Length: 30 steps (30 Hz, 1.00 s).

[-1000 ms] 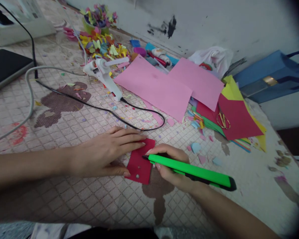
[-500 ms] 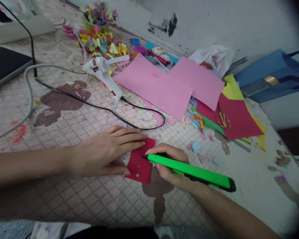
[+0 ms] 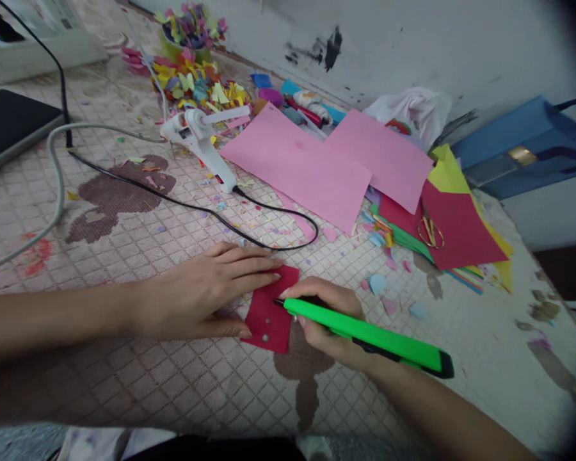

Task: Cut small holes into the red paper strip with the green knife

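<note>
A strip of red paper (image 3: pixel 271 320) lies flat on the patterned tablecloth, with two small holes near its lower end. My left hand (image 3: pixel 211 291) rests across its left side, fingers stretched out and thumb spread, pressing it down. Wrapped in my right hand (image 3: pixel 333 320) is a green utility knife (image 3: pixel 365 331) with a black end cap. Its dark tip touches the paper near the middle, or hovers just over it; I cannot tell which. The knife's body slants down to the right, and my right fingertips lie at the paper's right edge.
Beyond my hands lie a white glue gun (image 3: pixel 204 147), its black cable (image 3: pixel 182 203) and pink sheets (image 3: pixel 302 169). Red paper with gold scissors (image 3: pixel 431 232) on it is at right. Paper scraps (image 3: pixel 377 283) are scattered about. A pot of paper flowers (image 3: pixel 187 45) stands at the back.
The rear end of the utility knife has dipped slightly, while its tip stays at nearly the same spot. My left hand and the red paper have not moved.
</note>
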{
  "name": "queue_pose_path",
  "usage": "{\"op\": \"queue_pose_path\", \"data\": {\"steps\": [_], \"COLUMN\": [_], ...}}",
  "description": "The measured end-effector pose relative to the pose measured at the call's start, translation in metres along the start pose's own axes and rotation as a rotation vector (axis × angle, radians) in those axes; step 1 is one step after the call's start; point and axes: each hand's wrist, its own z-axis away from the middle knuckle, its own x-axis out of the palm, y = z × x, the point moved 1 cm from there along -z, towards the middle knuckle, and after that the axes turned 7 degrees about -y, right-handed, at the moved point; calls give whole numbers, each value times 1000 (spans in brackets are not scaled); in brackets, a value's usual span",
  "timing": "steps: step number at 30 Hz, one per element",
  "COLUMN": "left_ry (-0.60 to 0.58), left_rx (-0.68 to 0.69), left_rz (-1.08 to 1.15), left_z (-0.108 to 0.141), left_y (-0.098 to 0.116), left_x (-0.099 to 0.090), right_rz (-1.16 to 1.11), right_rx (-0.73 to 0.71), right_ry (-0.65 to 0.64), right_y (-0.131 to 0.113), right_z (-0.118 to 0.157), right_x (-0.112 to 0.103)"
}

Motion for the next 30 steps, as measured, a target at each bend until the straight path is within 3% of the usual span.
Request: {"op": "queue_pose_path", "data": {"steps": [4, 14, 30], "left_ry": [-4, 11, 15], "left_rx": [-11, -30, -19], "left_rz": [-2, -11, -1], "left_z": [0, 0, -1], "left_y": [0, 1, 1], "left_x": [0, -1, 0], "right_rz": [18, -44, 2], "right_rx": [-41, 48, 34], "right_ry": [-35, 66, 65], "right_y": [-3, 3, -1], "right_z": [-2, 7, 3], "right_x": [-1, 2, 4]}}
